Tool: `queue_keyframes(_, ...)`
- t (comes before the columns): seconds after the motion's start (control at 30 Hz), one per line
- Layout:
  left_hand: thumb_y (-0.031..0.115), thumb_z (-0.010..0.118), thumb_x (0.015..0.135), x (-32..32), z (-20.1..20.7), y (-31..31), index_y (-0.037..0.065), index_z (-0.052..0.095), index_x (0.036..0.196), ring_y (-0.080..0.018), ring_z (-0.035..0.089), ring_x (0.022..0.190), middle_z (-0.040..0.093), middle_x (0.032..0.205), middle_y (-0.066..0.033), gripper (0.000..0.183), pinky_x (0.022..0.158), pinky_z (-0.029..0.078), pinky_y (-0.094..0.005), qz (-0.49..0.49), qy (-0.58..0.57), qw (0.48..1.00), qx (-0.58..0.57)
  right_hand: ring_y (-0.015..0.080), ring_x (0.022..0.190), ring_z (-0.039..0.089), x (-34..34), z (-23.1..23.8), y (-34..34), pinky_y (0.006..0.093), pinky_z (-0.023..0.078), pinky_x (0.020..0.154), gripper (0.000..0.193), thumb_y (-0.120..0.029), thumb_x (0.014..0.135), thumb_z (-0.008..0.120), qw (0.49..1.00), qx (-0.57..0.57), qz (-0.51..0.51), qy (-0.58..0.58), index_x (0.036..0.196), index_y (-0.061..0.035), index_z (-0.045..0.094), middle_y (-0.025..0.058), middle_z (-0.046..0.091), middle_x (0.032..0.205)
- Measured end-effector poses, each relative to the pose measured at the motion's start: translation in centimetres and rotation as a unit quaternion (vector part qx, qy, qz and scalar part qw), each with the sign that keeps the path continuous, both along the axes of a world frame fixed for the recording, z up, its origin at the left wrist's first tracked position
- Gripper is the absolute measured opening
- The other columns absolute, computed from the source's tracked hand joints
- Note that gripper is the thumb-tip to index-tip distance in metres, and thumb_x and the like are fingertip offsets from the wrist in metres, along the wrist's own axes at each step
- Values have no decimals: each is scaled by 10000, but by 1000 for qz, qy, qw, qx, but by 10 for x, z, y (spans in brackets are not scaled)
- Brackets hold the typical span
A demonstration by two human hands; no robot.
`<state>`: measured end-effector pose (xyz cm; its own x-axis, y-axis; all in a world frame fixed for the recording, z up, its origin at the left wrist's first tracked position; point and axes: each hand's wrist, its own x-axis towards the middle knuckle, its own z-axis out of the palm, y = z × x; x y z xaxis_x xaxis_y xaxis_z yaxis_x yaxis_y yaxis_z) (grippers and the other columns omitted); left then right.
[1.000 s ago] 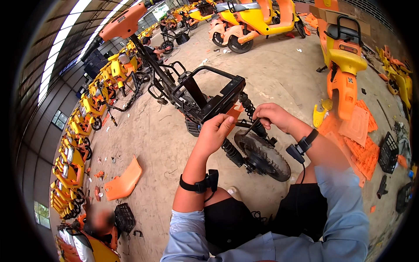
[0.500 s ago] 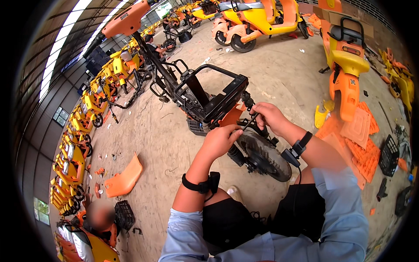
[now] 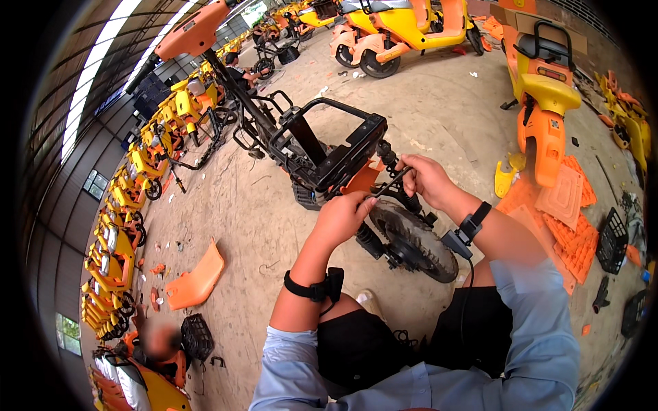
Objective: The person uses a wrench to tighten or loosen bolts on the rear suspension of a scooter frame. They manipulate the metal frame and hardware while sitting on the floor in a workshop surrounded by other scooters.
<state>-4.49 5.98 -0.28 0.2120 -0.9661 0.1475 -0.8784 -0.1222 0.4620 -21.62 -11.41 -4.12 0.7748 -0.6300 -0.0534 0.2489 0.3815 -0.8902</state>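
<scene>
A thin black cable point(image 3: 392, 184) runs between my two hands behind a stripped scooter. My left hand point(image 3: 345, 218) is closed, pinching its lower end by the orange rear piece point(image 3: 363, 179). My right hand point(image 3: 426, 181) is closed on its upper end, next to the spring shock absorber point(image 3: 387, 154). Just below lies the scooter's rear wheel point(image 3: 416, 240), with a worn black tyre. The bare black frame point(image 3: 349, 154) stands in front of me, its orange handlebar cover point(image 3: 194, 31) at the far left. My fingers hide both ends of the cable.
An orange panel point(image 3: 197, 277) lies on the floor to my left. Stacked orange panels point(image 3: 558, 198) and a black basket point(image 3: 611, 240) lie right, near a yellow-orange scooter point(image 3: 545, 103). Rows of scooters point(image 3: 110, 246) line the left wall. A person point(image 3: 162, 346) sits low at left.
Both hands stay on the cable. The right hand has shifted slightly up, and more of the cable shows between the hands. The view has tilted a little.
</scene>
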Motion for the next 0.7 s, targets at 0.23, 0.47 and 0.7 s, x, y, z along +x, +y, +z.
queue_keyframes(0.23,395,601,1012,6,-5,-1,63,739,1007,-318,687,758,712,802,-137,359,708,526,-416,24,-12,999,20,151,545,535,-1,2,3,284,420,547,345,-363,1048,522,1000,-11,-2,-3,979,-40,619,23,512,577)
queue_keyframes(0.47,381,611,989,5,-8,0,74,730,972,-412,674,831,701,831,-192,329,725,530,-487,9,-7,1000,14,164,560,547,2,0,2,297,453,569,351,-378,1034,535,999,-21,-26,40,1070,-38,611,42,536,631)
queue_keyframes(0.7,372,582,1010,12,-11,-3,33,721,931,-366,668,745,685,765,-175,375,683,513,-455,72,-57,996,6,290,1223,590,-15,2,-19,356,512,974,789,-543,953,649,877,-394,-105,253,1466,-4,386,234,456,1433)
